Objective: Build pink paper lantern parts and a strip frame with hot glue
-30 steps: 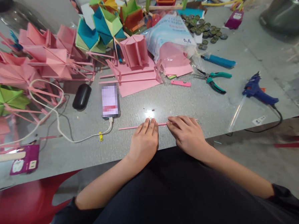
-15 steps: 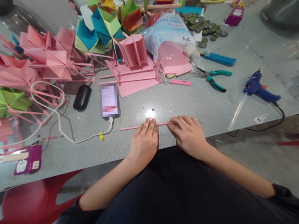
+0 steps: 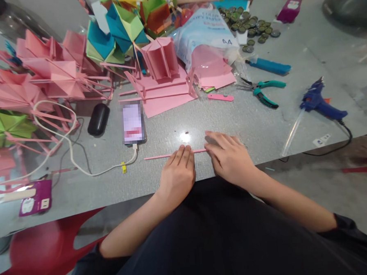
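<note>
1. Head view: thin pink rolled-paper stick (image 3: 160, 156) lies flat on the grey table (image 3: 238, 122) near the front edge, running left-right, just in front of the phone (image 3: 133, 122) on its charging cable (image 3: 80, 169)
2. Left hand (image 3: 177, 174) lies palm down, fingers straight and together, fingertips pressing on the stick's middle; no pinch, nothing gripped
3. Right hand (image 3: 229, 157) is flat too, fingers slightly spread, covering the stick's right end; pressing on it, not closed around it
4. Handling, my read: very light, hollow paper, stiff enough along its length but kinks or crushes if squeezed; likely to unroll if let go. Best held with flat, even pressure, or a soft pinch near mid-length, not at the tips
5. Nearby but well apart: glue gun (image 3: 320, 103), pliers (image 3: 265, 93), pink paper sheets (image 3: 166, 101), folded paper pinwheels (image 3: 57, 74)
</note>
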A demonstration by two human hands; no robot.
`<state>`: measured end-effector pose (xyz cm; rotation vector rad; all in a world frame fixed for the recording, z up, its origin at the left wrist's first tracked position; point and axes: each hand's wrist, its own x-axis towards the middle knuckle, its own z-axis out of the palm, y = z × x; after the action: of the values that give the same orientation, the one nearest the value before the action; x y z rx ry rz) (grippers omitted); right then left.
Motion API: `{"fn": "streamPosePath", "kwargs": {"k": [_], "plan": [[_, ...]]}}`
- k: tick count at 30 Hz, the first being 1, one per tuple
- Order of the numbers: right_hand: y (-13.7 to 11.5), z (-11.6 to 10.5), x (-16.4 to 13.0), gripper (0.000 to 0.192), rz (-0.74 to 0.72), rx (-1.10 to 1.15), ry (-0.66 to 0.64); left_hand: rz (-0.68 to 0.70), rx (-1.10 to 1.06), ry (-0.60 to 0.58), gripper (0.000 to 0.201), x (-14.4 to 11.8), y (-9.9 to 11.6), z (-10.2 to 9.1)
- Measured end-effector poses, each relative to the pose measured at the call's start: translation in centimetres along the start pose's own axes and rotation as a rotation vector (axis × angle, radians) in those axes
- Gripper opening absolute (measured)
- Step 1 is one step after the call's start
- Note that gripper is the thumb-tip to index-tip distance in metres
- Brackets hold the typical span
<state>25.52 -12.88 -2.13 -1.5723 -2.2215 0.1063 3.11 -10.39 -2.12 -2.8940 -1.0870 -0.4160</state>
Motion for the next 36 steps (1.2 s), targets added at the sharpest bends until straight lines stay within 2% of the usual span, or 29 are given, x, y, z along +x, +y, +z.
{"fn": "streamPosePath", "kwargs": {"k": [6, 10, 17, 22, 29, 36], "plan": [[-0.1, 1.0, -0.9, 0.058, -0.06, -0.068, -0.127, 0.02, 0.047, 0.053, 0.04, -0.1, 0.3, 0.2], [-0.1, 1.7, -2.2, 0.074, -0.061, -0.093, -0.156, 0.004, 0.041, 0.088, 0.039, -0.2, 0.5, 0.2], [-0.2, 2.3, -3.0, 0.083, -0.076, -0.096, -0.134, -0.024, -0.004, -0.035, 0.067, -0.1, 0.6, 0.4], [-0.3, 2.6, -3.8, 0.084, -0.09, -0.117, -0.107, -0.012, -0.019, -0.022, 0.066, -0.6, 0.7, 0.6], [-0.4, 2.6, -4.7, 0.077, -0.139, -0.137, -0.061, 0.033, -0.02, 0.111, 0.045, -1.1, 0.9, 0.4], [-1.1, 2.0, -5.1, 0.051, -0.128, -0.051, -0.007, 0.026, -0.145, 0.217, 0.019, -1.0, 0.6, 0.1]]}}
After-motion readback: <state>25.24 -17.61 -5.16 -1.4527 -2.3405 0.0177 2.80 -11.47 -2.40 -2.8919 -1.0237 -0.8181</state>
